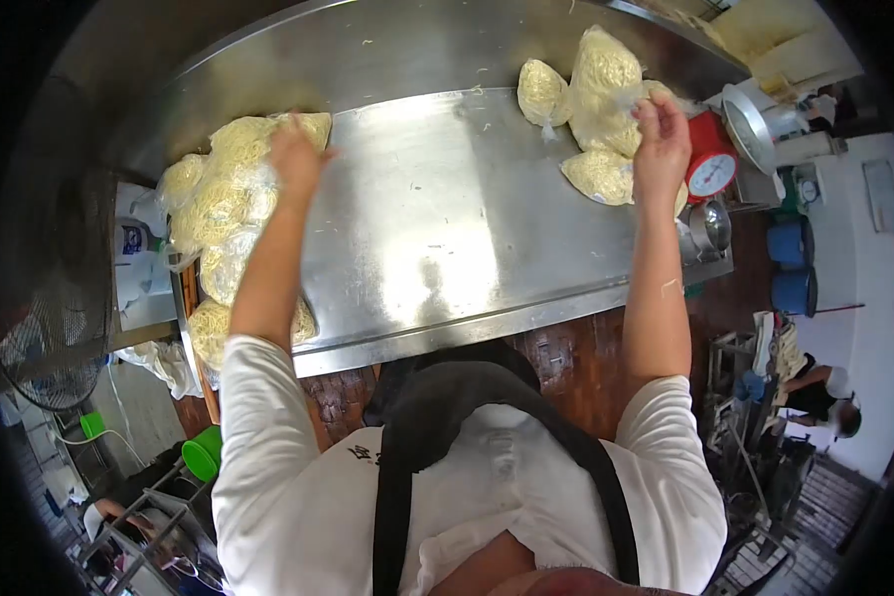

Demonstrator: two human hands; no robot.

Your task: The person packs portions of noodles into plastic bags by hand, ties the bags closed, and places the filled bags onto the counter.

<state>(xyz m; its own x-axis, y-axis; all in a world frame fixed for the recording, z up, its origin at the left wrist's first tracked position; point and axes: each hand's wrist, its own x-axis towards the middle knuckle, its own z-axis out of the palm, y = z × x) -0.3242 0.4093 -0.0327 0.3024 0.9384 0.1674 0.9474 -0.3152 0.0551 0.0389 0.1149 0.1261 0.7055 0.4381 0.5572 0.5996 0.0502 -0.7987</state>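
My left hand [296, 161] is over a heap of clear plastic bags of pale yellow noodles [221, 204] at the table's left end. Motion blurs its fingers, so whether they grip a bag is unclear; the thumb sticks out to the right. On the right, my right hand [663, 149] has thumb and fingers pinched together at the gathered plastic of a large noodle bag [604, 79]. That bag leans among others. A smaller tied noodle bag [543, 94] lies to its left, and another noodle bag [598, 177] rests in front.
The steel table [407, 248] has a raised back wall and scattered noodle bits. A red dial scale [707, 159] and a metal bowl [710, 228] stand at its right end. A fan [50, 343] is at far left. Another person [824, 392] is at far right.
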